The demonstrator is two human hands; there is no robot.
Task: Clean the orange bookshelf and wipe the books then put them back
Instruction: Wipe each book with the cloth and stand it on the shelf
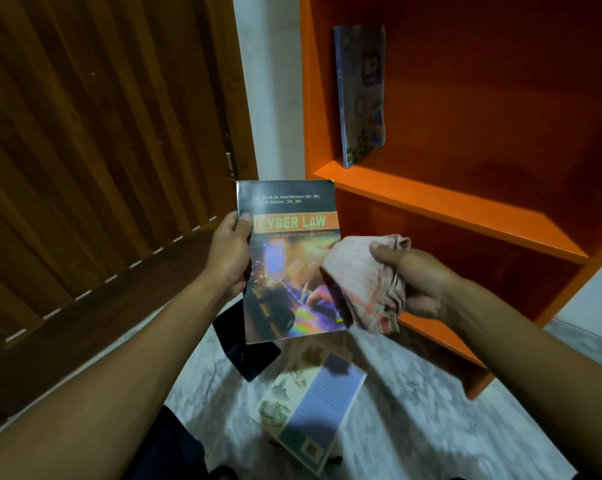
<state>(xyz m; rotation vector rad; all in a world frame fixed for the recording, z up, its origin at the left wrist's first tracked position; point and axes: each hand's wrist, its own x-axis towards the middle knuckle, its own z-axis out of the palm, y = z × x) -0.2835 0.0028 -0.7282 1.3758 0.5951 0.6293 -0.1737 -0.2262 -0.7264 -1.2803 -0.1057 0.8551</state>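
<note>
Left hand [231, 252] grips the book [289, 261] by its spine edge; right hand [419, 282] bunches the cloth [361, 282]. Thin, floppy paperback, probably light.

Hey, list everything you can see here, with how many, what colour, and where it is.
Cyber Law book: one, dark cover with orange title band, held up in front of the bookshelf.
Cloth: one, white and pink, bunched against the book's right edge.
Bookshelf: one, orange, right side.
Standing book: one, blue, upright at the left end of a shelf.
Floor book: one, pale green and blue, lying on the floor.
Dark object: one, black, on the floor behind the held book.
Door: one, brown wood, left.
Floor: white marbled.
Hands: left hand grips the book's left edge; right hand holds the cloth.
</note>
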